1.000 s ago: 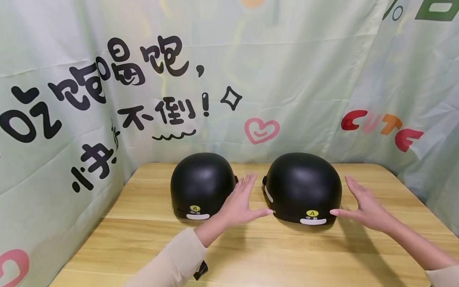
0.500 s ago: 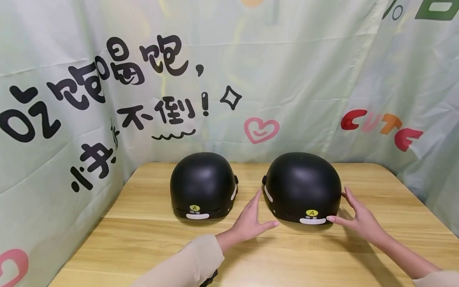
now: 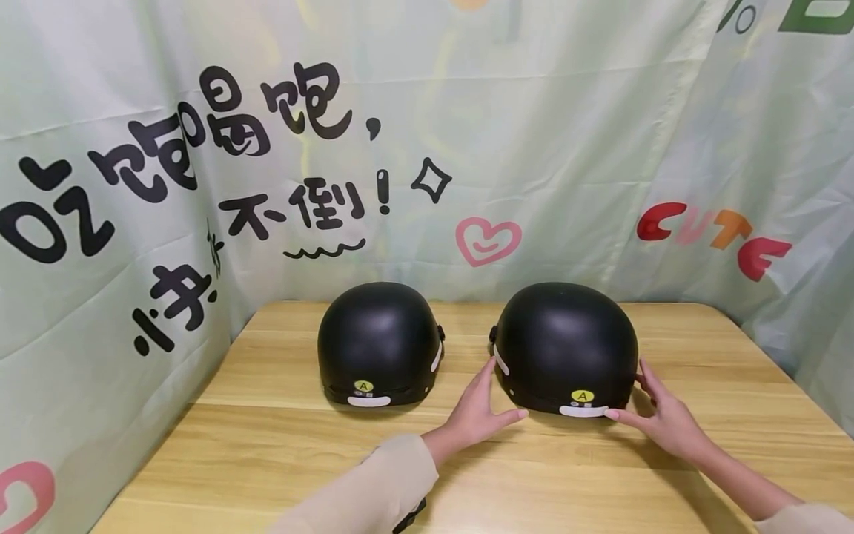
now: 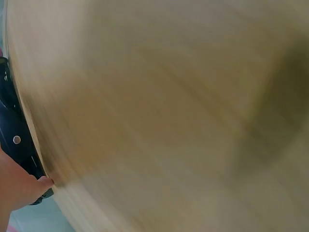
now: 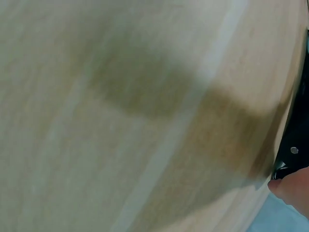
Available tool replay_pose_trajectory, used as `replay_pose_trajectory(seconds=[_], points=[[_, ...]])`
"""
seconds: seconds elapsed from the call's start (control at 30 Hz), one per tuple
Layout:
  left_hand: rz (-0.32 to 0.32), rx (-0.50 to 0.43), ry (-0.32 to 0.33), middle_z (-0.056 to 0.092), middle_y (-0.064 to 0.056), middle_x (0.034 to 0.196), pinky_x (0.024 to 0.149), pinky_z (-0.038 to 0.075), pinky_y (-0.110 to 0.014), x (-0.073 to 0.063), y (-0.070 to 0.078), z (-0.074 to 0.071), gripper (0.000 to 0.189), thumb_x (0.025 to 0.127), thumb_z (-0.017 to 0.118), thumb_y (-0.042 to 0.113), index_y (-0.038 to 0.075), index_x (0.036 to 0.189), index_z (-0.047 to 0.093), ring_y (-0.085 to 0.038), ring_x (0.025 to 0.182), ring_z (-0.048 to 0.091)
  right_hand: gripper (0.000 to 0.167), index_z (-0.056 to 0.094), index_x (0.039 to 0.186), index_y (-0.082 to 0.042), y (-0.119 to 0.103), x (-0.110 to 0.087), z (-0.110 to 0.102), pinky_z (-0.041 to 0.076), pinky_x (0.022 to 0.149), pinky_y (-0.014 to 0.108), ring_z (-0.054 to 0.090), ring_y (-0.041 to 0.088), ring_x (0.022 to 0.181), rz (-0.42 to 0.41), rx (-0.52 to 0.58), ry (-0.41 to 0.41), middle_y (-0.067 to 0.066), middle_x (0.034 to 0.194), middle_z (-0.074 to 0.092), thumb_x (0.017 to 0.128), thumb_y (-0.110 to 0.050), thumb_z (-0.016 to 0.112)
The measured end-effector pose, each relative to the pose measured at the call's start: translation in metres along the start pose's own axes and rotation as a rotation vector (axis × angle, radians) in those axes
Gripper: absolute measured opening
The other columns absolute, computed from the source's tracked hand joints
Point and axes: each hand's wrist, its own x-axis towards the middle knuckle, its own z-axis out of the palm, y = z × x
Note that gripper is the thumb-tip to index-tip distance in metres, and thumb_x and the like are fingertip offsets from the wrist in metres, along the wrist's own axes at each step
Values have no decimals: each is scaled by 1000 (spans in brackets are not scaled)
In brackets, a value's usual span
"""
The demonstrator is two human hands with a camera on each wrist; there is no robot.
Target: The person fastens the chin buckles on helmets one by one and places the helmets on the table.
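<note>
Left grip (image 3: 472, 419) has shifted rightward to the rightmost helmet (image 3: 567, 348) — right grip (image 3: 672, 424) opposite, both spread wide (facing each other).

Two rounded matte-black helmets (image 3: 379, 337) (image 3: 567, 341) at seven and four o'clock carry two round yellow stickers (image 3: 363, 386) (image 3: 583, 396) (one apiece). The person shows two bare hands (image 3: 470, 417) (image 3: 670, 424) and two beige cloth sleeves (image 3: 380, 482) (image 3: 797, 518). There are two printed pink hearts (image 3: 488, 243) (image 3: 43, 489) and one brown wooden table (image 3: 267, 437).
</note>
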Motion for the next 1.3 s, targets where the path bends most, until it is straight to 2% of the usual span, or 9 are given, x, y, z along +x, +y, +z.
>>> replay_pose_trajectory(seconds=[0.37,0.57,0.73,0.8,0.87,0.97,1.03,1.1,1.3], points=[[47,-1,44,32,-12,149,106,38,-41,10,0,10,101,77,74,39,7,150,11,-26,133,39,109,2,146,7,5,-1,3,38,83,65,44,56,112,12,-23,-24,41,122,47,73,-23,78],[77,-22,63,41,-9,144,103,42,-37,15,3,13,102,76,76,34,16,150,8,-23,129,45,109,8,146,7,9,1,4,43,80,56,50,53,107,-11,-70,-11,37,118,53,70,-23,80],[34,-21,68,45,-13,141,102,43,-36,16,6,14,102,75,76,34,9,150,11,-24,127,47,106,12,146,6,11,4,1,50,73,32,53,50,104,-29,-77,-17,36,116,55,69,-23,81],[16,-11,68,44,-15,141,102,42,-38,16,6,14,102,76,76,34,6,149,12,-25,127,47,106,12,146,5,12,5,1,46,71,19,54,49,104,-32,-66,-24,36,116,55,70,-22,80],[-1,1,67,43,-16,141,103,41,-39,17,7,13,102,76,76,35,3,148,12,-27,128,46,105,11,146,5,12,5,0,41,69,12,55,47,103,-30,-51,-35,36,117,55,71,-22,80],[-19,28,70,46,-17,138,102,42,-39,18,9,13,101,76,75,36,1,148,14,-27,126,47,104,11,146,5,13,6,0,38,68,7,63,17,98,-26,-29,-36,36,116,56,72,-21,79],[-27,37,71,47,-17,137,102,42,-39,18,9,13,101,76,75,37,0,148,14,-27,126,47,103,13,145,7,13,6,0,35,68,3,55,-7,92,-33,-17,-25,35,114,57,71,-21,80],[-31,31,74,48,-17,136,103,41,-39,18,10,13,101,76,75,36,-1,147,14,-27,126,46,103,16,144,8,13,7,1,32,68,-1,41,-21,88,-46,-7,-4,33,110,60,69,-20,81],[-39,-7,77,43,-18,141,105,39,-39,17,12,14,100,75,76,33,-3,146,16,-28,129,43,103,21,142,10,14,7,1,33,66,-2,44,-20,82,-88,1,41,28,98,64,64,-15,84]])
